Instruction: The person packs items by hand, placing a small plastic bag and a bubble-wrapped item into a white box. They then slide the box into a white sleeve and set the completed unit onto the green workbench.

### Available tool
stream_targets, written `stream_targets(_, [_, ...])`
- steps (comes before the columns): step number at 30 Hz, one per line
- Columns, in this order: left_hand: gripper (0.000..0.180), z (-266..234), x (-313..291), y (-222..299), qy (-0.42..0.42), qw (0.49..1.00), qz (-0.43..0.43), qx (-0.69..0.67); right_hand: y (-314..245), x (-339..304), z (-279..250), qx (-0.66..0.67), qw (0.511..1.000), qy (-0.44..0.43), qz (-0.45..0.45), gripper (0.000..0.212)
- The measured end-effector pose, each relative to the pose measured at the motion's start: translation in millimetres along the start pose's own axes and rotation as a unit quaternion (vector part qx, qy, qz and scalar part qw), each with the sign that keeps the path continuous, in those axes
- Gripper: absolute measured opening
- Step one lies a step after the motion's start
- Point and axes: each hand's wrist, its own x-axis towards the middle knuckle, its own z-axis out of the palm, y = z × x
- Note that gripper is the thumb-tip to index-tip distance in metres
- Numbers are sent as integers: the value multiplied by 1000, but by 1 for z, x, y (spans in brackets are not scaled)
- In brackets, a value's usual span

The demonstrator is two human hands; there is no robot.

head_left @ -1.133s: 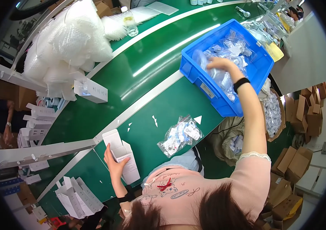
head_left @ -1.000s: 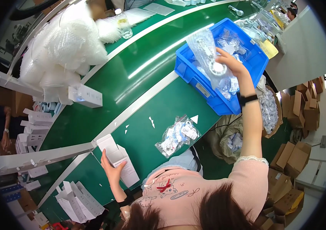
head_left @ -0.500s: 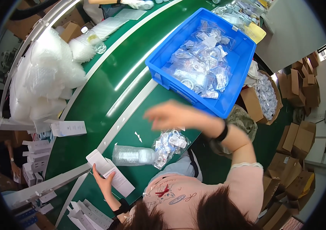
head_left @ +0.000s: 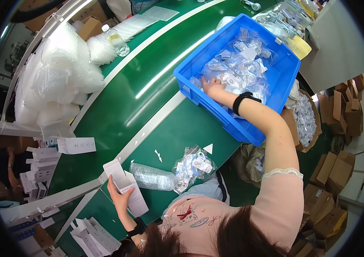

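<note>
My left hand [head_left: 120, 197] is closed around a white carton [head_left: 136, 201] with an open flap, tilted at the edge of the green work surface. Inside the blue bin [head_left: 244, 133], my right hand [head_left: 213, 87] reaches down onto clear plastic bags [head_left: 237, 70] of small white parts. Its fingers are apart, with no bag visibly held. Beside the carton lies a bubble-wrapped item [head_left: 153, 177], its contents hard to make out. Touching it is a clear bag [head_left: 193, 168] with white and blue parts, perhaps cables.
A green conveyor belt [head_left: 117, 107] curves past the work surface. Bubble-wrap sheets [head_left: 55, 77] pile up at the left, near a clear bottle [head_left: 115, 40]. White cartons stand at the lower left [head_left: 94, 237]. Cardboard boxes [head_left: 332, 171] fill the right side.
My right hand has moved from above the work surface up and right into the blue bin. My left hand keeps hold of the carton. The whole view has shifted slightly.
</note>
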Motion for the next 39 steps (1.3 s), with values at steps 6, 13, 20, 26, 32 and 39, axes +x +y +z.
stream_targets(6, [94, -8, -5, -12, -1, 1000, 17, -9, 16, 1, -15, 40, 998, 43, 36, 90])
stream_targets(13, [94, -36, -21, -31, 46, 996, -15, -80, 73, -58, -79, 651, 750, 62, -96, 64])
stream_targets(20, [94, -64, -33, -28, 137, 984, 112, 10, -1, -213, -122, 663, 710, 37, -236, 58])
stream_targets(26, [84, -55, -42, -40, 129, 983, 127, -15, -168, -225, -36, 131, 938, 111, -300, 79])
stream_targets(32, [81, -57, -48, -41, 142, 977, 152, -50, -213, -156, 72, -15, 960, 180, -214, 77])
stream_targets(39, [76, -51, -54, -48, 183, 962, 192, -60, -265, -237, 125, -24, 900, 157, -406, 84])
